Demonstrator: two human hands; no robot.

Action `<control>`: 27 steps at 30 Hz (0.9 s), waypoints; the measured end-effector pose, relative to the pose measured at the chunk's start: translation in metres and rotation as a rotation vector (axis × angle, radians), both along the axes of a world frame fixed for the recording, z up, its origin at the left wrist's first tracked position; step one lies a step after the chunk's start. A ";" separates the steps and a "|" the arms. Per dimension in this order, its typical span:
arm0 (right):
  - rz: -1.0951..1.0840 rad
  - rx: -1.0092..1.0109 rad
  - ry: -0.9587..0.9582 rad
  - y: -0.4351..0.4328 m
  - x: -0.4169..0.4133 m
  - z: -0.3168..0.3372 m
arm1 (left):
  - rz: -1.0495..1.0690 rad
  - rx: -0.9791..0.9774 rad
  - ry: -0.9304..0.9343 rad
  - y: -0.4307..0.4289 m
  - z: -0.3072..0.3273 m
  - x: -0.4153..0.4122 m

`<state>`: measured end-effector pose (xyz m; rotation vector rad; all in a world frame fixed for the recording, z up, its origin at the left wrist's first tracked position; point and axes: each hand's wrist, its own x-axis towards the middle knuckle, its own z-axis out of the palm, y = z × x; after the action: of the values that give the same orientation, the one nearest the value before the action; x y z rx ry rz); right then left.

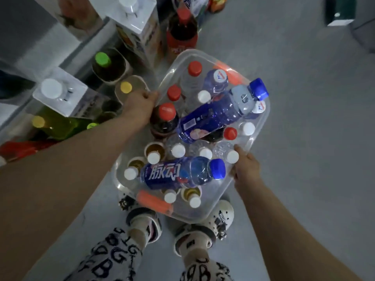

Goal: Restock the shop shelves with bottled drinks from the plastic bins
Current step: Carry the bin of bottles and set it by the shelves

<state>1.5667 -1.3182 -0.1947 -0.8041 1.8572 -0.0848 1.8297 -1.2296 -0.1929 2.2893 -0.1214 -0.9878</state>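
Clear plastic bin [223, 197], packed with bottled drinks, hangs over the grey floor [294, 98] just above the person's patterned shoes [203, 232]. The left hand [142, 106] grips the bin's left rim, its fingers curled over the edge. The right hand [246, 169] grips the right rim with its fingers closed on it. Inside stand white-capped water bottles [178, 151] and a red-capped cola bottle [164, 120]. Two blue-capped bottles lie on their sides across the caps, one near the far end [215, 116] and one near the person [180, 173]. Just left of the bin, the shelf [67, 47] carries white-capped cartons [54, 92], a green-capped bottle [102, 59] and a yellow-capped bottle [125, 87].
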 end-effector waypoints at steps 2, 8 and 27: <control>-0.025 0.025 -0.005 0.006 0.006 -0.007 | -0.044 0.006 -0.017 0.000 -0.010 0.008; -0.056 0.047 0.020 0.013 0.007 -0.015 | -0.026 -0.090 -0.027 0.012 -0.025 0.009; 1.021 -0.016 -0.029 -0.010 0.064 0.275 | -0.365 -0.103 0.011 0.038 0.266 -0.021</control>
<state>1.6304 -1.3280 0.0803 -1.6476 1.2310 0.5276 1.8083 -1.1918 0.0730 2.2096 -0.5891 -1.1445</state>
